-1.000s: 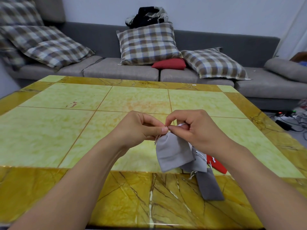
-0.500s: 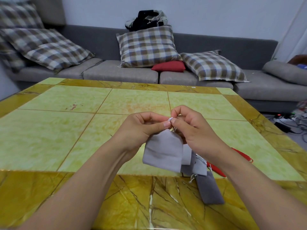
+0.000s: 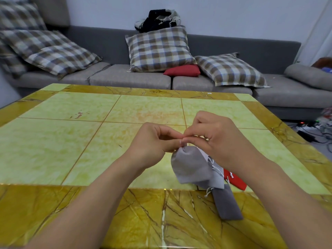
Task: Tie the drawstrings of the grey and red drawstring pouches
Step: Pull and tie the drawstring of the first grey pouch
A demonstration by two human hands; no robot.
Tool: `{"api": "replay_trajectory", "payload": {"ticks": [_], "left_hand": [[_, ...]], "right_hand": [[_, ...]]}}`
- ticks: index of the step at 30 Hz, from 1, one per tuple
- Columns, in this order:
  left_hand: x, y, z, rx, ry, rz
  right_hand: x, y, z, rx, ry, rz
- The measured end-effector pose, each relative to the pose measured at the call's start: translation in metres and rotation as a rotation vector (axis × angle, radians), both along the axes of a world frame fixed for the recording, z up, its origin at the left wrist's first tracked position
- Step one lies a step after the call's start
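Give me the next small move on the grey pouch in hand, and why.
Probably draw the two string ends apart to snug the knot. Both the left hand and right hand pinch the drawstring right at the light grey pouch, whose mouth is already gathered. Other pouches on the table still wait.

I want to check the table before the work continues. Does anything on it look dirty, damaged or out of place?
Small reddish marks stain a pale green tile on the table's far left; they look like smears, not the marble pattern. The pouches beside the right hand lie in an overlapping heap, the dark grey pouch reaching onto the yellow border.
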State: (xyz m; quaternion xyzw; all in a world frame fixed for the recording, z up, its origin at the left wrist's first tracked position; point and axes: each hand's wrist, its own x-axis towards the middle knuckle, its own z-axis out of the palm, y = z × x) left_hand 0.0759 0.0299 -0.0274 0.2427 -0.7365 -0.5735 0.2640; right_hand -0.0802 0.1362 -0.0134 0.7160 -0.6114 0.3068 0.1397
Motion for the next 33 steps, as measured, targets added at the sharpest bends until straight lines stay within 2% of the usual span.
{"api": "replay_trajectory", "payload": {"ticks": [6,10,28,33], "left_hand": [[0.0013,-0.0016,0.0012,0.18,0.002,-0.086],[0.0017,-0.0027,0.0014,0.282,0.032,-0.111],[0.002,-0.0003,0.0029,0.263,0.088,-0.159],[0.0028,-0.0009,0.0055,0.312,0.094,-0.259]], "right_hand": [[0.003,0.0025,0.0009,0.036,-0.413,0.085],[0.0029,0.0036,0.0014,0.031,-0.527,0.062],[-0.0022,0.004,0.002,0.041,-0.519,0.051],[-0.0041,0.0064,0.0039,0.018,-0.537,0.034]]}}
